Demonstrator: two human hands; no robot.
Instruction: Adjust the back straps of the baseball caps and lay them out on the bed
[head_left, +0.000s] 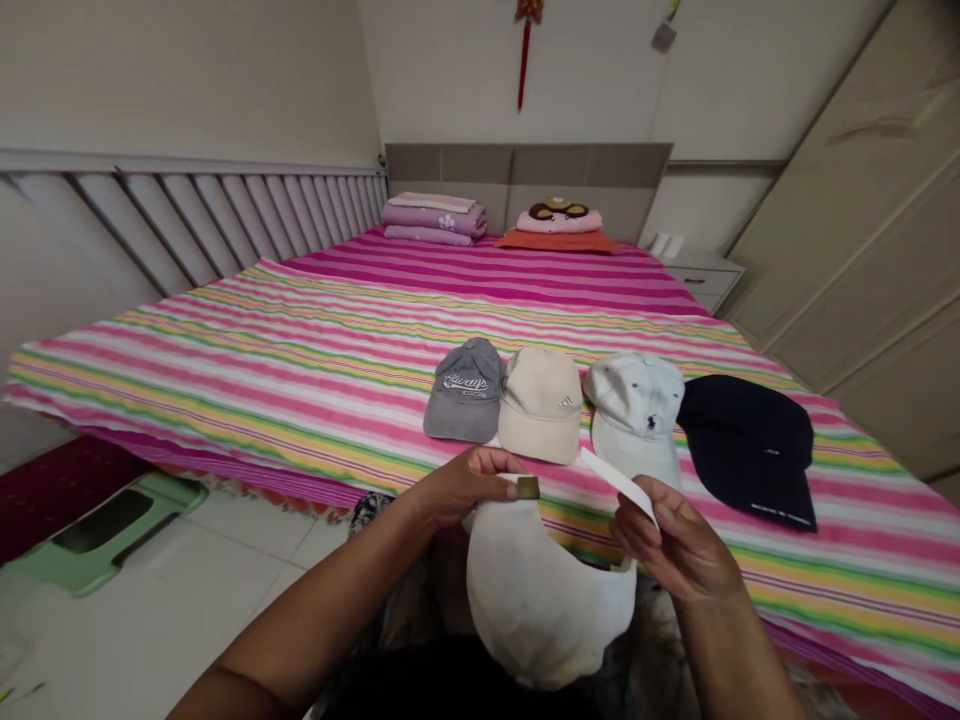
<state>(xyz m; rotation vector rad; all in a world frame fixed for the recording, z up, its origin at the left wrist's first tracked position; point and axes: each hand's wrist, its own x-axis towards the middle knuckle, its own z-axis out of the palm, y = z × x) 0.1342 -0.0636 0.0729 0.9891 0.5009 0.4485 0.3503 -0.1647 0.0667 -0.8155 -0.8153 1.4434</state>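
Observation:
I hold a white cap (pixel 536 600) upside down in front of me, its brim toward me. My left hand (pixel 465 485) pinches the metal buckle (pixel 528 488) at the cap's back. My right hand (pixel 675 540) grips the white strap (pixel 616 482) that sticks up from the cap's other side. Just beyond, several caps lie in a row on the striped bed (pixel 300 350): a grey cap (pixel 465 392), a beige cap (pixel 540 405), a pale white cap (pixel 636 412) and a navy cap (pixel 750 445).
Folded pink bedding (pixel 435 218) and pillows (pixel 559 228) lie at the headboard. A green stool (pixel 105 525) stands on the tiled floor at the left. A wardrobe (pixel 862 230) and a nightstand (pixel 701 272) are at the right.

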